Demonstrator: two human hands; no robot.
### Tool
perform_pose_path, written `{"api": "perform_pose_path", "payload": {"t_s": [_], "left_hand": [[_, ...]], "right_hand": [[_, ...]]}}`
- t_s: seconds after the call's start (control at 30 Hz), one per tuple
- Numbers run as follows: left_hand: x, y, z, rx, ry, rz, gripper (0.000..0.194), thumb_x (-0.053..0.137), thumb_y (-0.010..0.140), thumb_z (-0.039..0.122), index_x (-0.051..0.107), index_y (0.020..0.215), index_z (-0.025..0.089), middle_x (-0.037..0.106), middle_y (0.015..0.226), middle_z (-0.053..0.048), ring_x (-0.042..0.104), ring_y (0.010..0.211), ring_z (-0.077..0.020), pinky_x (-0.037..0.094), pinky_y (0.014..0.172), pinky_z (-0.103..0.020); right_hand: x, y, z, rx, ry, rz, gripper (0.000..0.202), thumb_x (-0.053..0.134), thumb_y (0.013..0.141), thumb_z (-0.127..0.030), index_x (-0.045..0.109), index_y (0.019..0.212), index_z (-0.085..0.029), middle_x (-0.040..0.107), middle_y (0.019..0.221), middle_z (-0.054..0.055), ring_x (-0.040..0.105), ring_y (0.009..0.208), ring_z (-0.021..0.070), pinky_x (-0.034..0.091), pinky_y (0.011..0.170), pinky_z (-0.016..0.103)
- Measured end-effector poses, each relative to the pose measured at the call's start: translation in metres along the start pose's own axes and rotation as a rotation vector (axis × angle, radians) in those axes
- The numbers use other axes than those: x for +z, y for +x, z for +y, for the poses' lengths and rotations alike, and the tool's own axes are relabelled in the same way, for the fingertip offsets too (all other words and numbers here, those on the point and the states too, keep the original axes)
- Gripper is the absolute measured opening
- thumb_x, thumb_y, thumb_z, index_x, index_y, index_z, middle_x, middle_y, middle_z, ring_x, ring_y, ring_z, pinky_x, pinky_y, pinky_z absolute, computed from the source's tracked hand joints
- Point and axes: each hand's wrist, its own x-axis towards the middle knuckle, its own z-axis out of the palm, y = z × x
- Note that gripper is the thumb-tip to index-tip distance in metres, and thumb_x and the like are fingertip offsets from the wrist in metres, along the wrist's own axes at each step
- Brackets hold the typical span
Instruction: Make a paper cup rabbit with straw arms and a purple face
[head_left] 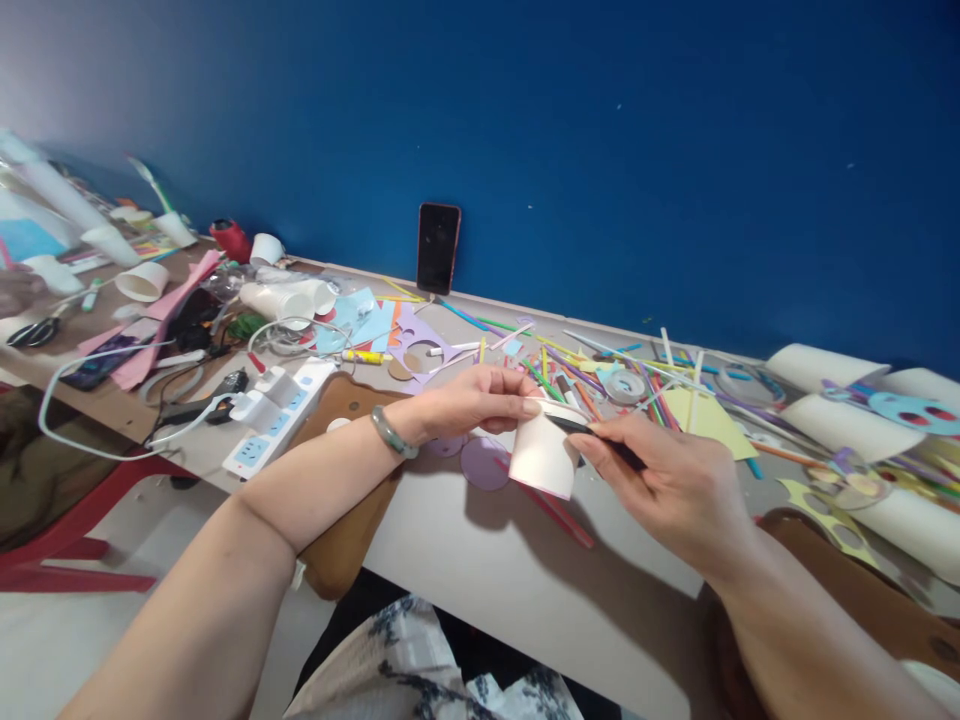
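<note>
A white paper cup [541, 462] hangs over the near part of the table, with a thin purple line along its lower edge. My left hand [491, 397] is closed on the cup's upper rim, thumb in front and fingers behind. In my right hand [667, 485] is a slim black pointed tool [566, 425], held against the cup just under the rim. Its exact kind is hidden by my fingers. Below the cup lie a purple paper disc [485, 464] and a red strip [559, 517].
A phone [438, 248] leans upright against the blue wall. Colored sticks, tape rolls [624, 386] and cut paper [424, 340] cover the table's back. A power strip [281, 420] with cables lies left; paper cups [847, 430] lie right. Someone's blurred hand [21, 292] shows far left.
</note>
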Motion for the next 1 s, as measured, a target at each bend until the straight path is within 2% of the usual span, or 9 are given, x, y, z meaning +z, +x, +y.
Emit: {"api": "perform_pose_path", "payload": {"t_s": [0.1, 0.27, 0.37, 0.47, 0.57, 0.73, 0.9, 1.0], "left_hand": [[-0.003, 0.0, -0.001, 0.026, 0.01, 0.002, 0.039, 0.084, 0.076, 0.044, 0.059, 0.081, 0.014, 0.046, 0.061, 0.007, 0.031, 0.049, -0.0026, 0.015, 0.048, -0.023], [-0.005, 0.002, -0.003, 0.067, 0.059, 0.078, 0.042, 0.082, 0.077, 0.05, 0.06, 0.08, 0.014, 0.044, 0.06, 0.007, 0.032, 0.05, -0.003, 0.019, 0.049, -0.022], [-0.005, 0.003, -0.006, 0.101, 0.093, 0.104, 0.043, 0.082, 0.077, 0.052, 0.06, 0.079, 0.014, 0.045, 0.06, 0.007, 0.034, 0.051, -0.0035, 0.021, 0.05, -0.022], [-0.006, 0.004, -0.009, 0.117, 0.127, 0.123, 0.042, 0.08, 0.079, 0.052, 0.062, 0.084, 0.014, 0.047, 0.062, 0.006, 0.036, 0.052, -0.004, 0.023, 0.051, -0.022], [-0.006, 0.003, -0.009, 0.146, 0.156, 0.133, 0.04, 0.078, 0.081, 0.051, 0.062, 0.085, 0.015, 0.046, 0.061, 0.006, 0.036, 0.052, -0.0043, 0.023, 0.052, -0.022], [0.003, 0.001, -0.007, 0.183, 0.197, 0.208, 0.038, 0.076, 0.084, 0.049, 0.06, 0.085, 0.015, 0.05, 0.059, 0.006, 0.043, 0.052, -0.0048, 0.03, 0.053, -0.021], [0.014, 0.001, -0.014, 0.172, 0.094, 0.265, 0.036, 0.075, 0.085, 0.046, 0.055, 0.087, 0.016, 0.064, 0.066, 0.001, 0.061, 0.061, -0.008, 0.048, 0.063, -0.022], [0.015, 0.003, -0.019, 0.152, 0.009, 0.249, 0.037, 0.077, 0.084, 0.045, 0.054, 0.087, 0.016, 0.067, 0.068, 0.0, 0.065, 0.063, -0.0089, 0.051, 0.064, -0.022]], "right_hand": [[-0.002, 0.003, -0.003, 0.051, 0.115, 0.024, 0.017, 0.065, 0.097, -0.036, 0.068, 0.086, -0.024, 0.06, 0.058, -0.003, 0.05, 0.046, 0.0102, 0.036, 0.049, 0.027], [-0.01, 0.01, -0.007, 0.293, 0.457, 0.052, 0.031, 0.065, 0.095, -0.052, 0.063, 0.079, -0.025, 0.061, 0.06, -0.001, 0.05, 0.047, 0.0125, 0.034, 0.043, 0.028], [-0.011, 0.011, -0.006, 0.309, 0.493, 0.018, 0.032, 0.069, 0.09, -0.056, 0.064, 0.082, -0.025, 0.061, 0.06, -0.002, 0.051, 0.047, 0.0129, 0.036, 0.041, 0.027], [-0.008, 0.009, -0.004, 0.277, 0.44, -0.009, 0.029, 0.068, 0.092, -0.051, 0.064, 0.082, -0.024, 0.061, 0.06, -0.001, 0.052, 0.047, 0.0131, 0.039, 0.043, 0.028], [-0.005, 0.007, -0.003, 0.268, 0.29, 0.032, 0.02, 0.069, 0.091, -0.042, 0.064, 0.084, -0.024, 0.062, 0.059, -0.001, 0.053, 0.047, 0.0129, 0.04, 0.046, 0.028], [0.0, 0.003, -0.004, 0.226, 0.112, -0.009, 0.016, 0.064, 0.095, -0.038, 0.063, 0.09, -0.023, 0.064, 0.059, -0.002, 0.056, 0.047, 0.0129, 0.042, 0.05, 0.028], [0.005, 0.001, -0.001, 0.169, -0.034, 0.103, 0.015, 0.06, 0.098, -0.039, 0.061, 0.097, -0.024, 0.068, 0.067, 0.0, 0.06, 0.051, 0.0148, 0.045, 0.053, 0.029], [0.009, 0.002, 0.003, 0.104, -0.062, 0.218, 0.024, 0.068, 0.093, -0.047, 0.058, 0.098, -0.026, 0.07, 0.08, 0.005, 0.069, 0.069, 0.0213, 0.054, 0.064, 0.035]]}}
